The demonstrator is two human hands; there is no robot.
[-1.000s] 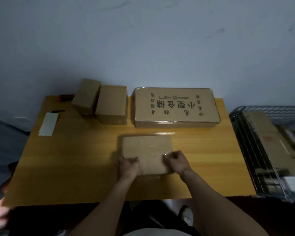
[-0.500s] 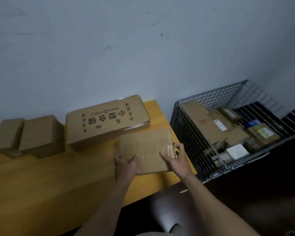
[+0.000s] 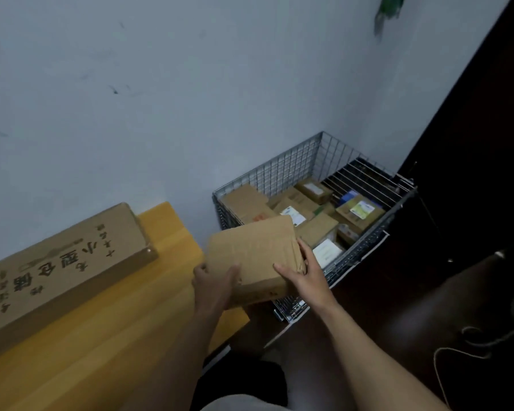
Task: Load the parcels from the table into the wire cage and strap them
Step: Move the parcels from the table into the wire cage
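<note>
Progress: mid-load. 1 big printed box sits on the desk, not yet moved. Left hand and right hand each keep a curled grip on opposite edges of 1 parcel, held in the air between desk edge and wire cage. Cage has several loaded parcels. No strap visible, so strapping is not yet done.

Single view, worn on my head, looking forward and down, rolled so the table edge runs diagonally. My forearms enter from the bottom edge; left hand and right hand, both on the parcel, sit close at mid-frame. Table lies near left, wire cage farther right, seen from above into its open top. Wall fills the far upper half.
</note>
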